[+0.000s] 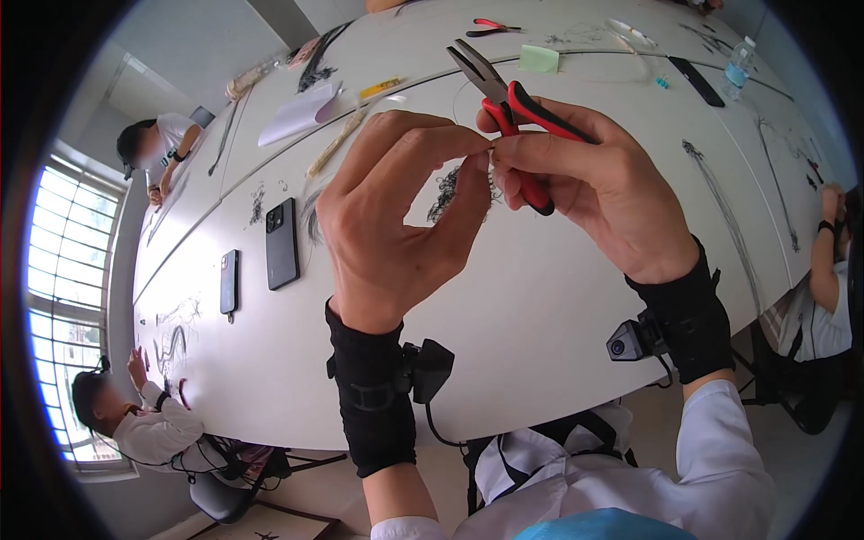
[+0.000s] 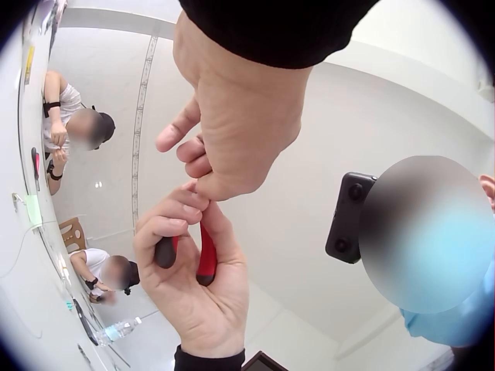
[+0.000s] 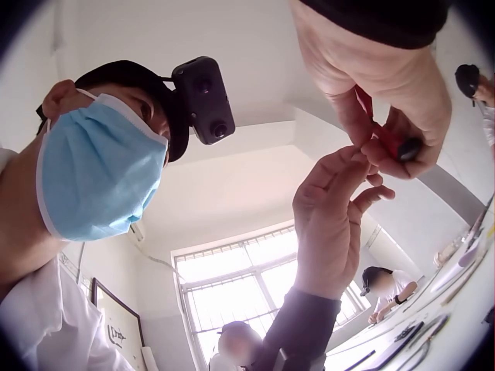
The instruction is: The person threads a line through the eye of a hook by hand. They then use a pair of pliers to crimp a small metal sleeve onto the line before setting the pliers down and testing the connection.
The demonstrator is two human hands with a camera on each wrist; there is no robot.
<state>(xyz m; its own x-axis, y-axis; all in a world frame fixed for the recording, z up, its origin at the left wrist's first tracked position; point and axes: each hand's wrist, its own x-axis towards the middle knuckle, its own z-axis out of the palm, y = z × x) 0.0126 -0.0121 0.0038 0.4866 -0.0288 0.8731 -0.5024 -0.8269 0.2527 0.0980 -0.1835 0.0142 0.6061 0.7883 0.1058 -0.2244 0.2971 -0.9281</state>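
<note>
In the head view my left hand (image 1: pixel 391 202) pinches with thumb and forefinger at something tiny, its tips meeting those of my right hand (image 1: pixel 607 175). A fine wire (image 1: pixel 454 101) arcs up beside these fingertips; the piece between them is mostly hidden. My right hand also holds pliers (image 1: pixel 490 79) with red and black handles, their jaws pointing up and away to the left. In the left wrist view the handle ends (image 2: pixel 206 263) show against the right palm. The right wrist view shows a red handle (image 3: pixel 394 141) inside the curled right fingers. Dark curled strands (image 1: pixel 443 193) lie on the table behind the left hand.
On the white table (image 1: pixel 504 360) lie two phones (image 1: pixel 282 243), white paper (image 1: pixel 297 115), a green note (image 1: pixel 538 59), a second pair of pliers (image 1: pixel 492 28) and bundles of dark strands (image 1: pixel 720 202). A water bottle (image 1: pixel 738 67) stands at the far right. Other people sit around the table.
</note>
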